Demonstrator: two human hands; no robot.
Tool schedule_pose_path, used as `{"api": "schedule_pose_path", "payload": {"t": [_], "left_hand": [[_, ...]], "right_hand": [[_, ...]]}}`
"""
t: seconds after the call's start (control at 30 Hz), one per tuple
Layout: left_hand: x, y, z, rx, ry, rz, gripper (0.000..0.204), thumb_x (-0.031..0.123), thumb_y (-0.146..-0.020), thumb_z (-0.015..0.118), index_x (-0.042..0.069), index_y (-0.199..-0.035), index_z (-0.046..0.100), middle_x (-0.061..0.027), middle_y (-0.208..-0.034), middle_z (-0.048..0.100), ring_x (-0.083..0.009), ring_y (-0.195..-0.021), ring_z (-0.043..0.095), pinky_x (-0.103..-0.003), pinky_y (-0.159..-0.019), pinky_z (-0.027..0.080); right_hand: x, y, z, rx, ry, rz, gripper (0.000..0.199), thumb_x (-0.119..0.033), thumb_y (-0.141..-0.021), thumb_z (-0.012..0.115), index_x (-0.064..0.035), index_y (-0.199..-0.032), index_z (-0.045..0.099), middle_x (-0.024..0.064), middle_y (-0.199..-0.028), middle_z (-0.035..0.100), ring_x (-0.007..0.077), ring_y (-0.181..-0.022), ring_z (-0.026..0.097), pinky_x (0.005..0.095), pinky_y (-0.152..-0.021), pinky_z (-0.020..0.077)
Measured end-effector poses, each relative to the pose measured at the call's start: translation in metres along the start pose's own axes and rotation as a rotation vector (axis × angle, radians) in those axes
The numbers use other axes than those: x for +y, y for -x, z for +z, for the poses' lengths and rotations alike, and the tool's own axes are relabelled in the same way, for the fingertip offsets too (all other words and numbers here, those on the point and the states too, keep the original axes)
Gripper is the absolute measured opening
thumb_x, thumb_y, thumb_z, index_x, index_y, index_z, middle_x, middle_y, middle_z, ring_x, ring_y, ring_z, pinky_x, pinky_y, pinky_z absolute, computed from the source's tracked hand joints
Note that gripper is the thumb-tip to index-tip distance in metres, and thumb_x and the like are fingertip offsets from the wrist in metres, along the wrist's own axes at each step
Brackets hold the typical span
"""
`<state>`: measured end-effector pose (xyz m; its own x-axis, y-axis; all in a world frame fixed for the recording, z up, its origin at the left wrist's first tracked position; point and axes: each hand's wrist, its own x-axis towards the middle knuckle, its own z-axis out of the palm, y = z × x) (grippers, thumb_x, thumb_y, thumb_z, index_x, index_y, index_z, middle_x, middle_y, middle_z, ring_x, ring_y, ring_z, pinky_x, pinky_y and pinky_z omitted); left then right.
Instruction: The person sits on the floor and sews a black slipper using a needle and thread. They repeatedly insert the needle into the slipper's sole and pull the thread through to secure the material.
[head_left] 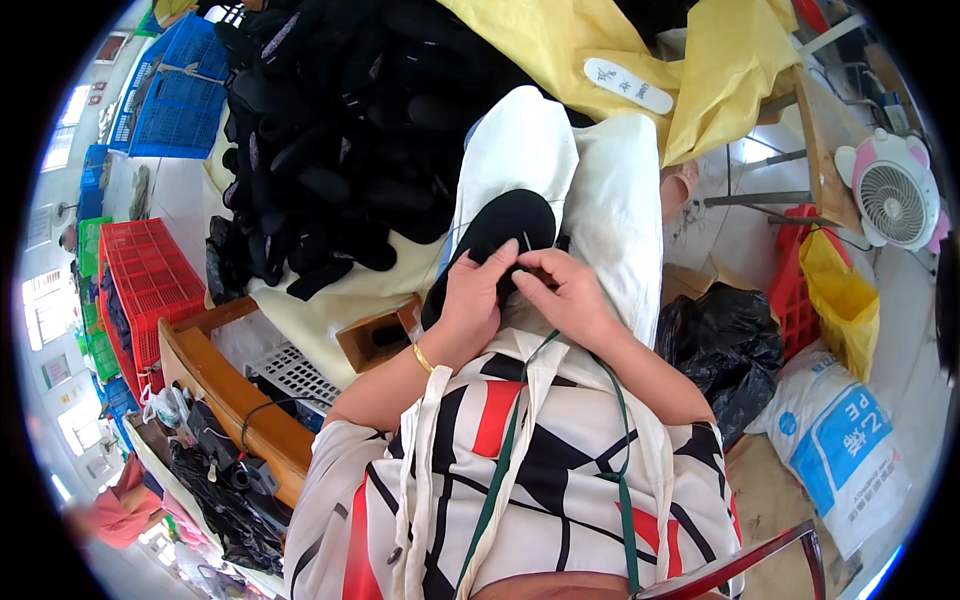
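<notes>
While the left hand (478, 290) grips the black shoe (512, 215) on the lap (615, 205), the right hand (565, 292) holds thumb and forefinger close together beside it, pinching what I cannot tell. This shoe looks unfinished; whether the far-left pile (335, 130) is done is unclear.

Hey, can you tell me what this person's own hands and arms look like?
The left hand and right hand are both ungloved, with bare forearms. A thin, gold-coloured metal bangle circles the left wrist; none shows on the right. The short, off-white fabric sleeves carry black markings.
</notes>
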<state>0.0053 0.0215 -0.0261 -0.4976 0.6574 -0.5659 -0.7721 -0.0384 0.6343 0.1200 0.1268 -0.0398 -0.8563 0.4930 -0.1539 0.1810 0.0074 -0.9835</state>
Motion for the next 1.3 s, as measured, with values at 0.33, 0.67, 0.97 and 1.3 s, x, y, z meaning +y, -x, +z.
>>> {"api": "schedule_pose_path", "payload": {"t": [0.33,0.67,0.97,1.3], "left_hand": [[0.005,-0.005,0.003,0.072,0.056,-0.075,0.023,0.018,-0.098,0.062,0.004,-0.115,0.067,-0.0057,-0.113,0.071,-0.015,-0.103,0.067,-0.03,-0.092,0.051],[0.009,-0.002,0.007,0.145,0.102,-0.123,0.019,0.02,-0.095,0.067,0.002,-0.103,0.071,-0.0031,-0.105,0.072,-0.0112,-0.094,0.066,-0.027,-0.086,0.05],[0.007,-0.001,0.009,0.16,0.094,-0.135,0.021,0.019,-0.095,0.068,0.002,-0.107,0.07,-0.0046,-0.108,0.072,-0.0123,-0.097,0.067,-0.028,-0.087,0.051],[0.004,-0.002,0.003,0.133,0.099,-0.137,0.021,0.018,-0.095,0.068,0.003,-0.109,0.07,-0.0032,-0.11,0.072,-0.0125,-0.1,0.066,-0.029,-0.09,0.05]], "right_hand": [[-0.006,-0.004,-0.023,-0.034,-0.283,0.278,0.013,-0.011,-0.101,0.059,-0.0017,-0.109,0.062,-0.0014,-0.078,0.062,0.0037,-0.068,0.058,0.0202,-0.062,0.048],[-0.011,-0.009,-0.024,-0.062,-0.158,0.31,0.01,-0.012,-0.099,0.06,-0.0049,-0.106,0.063,-0.0039,-0.069,0.057,0.0015,-0.058,0.051,0.0203,-0.053,0.0415],[-0.012,-0.014,-0.021,-0.062,0.019,0.211,0.011,-0.011,-0.097,0.06,-0.0034,-0.104,0.065,-0.0032,-0.066,0.056,0.0022,-0.058,0.049,0.0224,-0.054,0.0402],[-0.011,-0.015,-0.021,-0.06,0.045,0.177,0.011,-0.009,-0.095,0.061,-0.0023,-0.103,0.066,-0.0028,-0.069,0.056,0.0018,-0.062,0.048,0.0224,-0.055,0.0404]]}}
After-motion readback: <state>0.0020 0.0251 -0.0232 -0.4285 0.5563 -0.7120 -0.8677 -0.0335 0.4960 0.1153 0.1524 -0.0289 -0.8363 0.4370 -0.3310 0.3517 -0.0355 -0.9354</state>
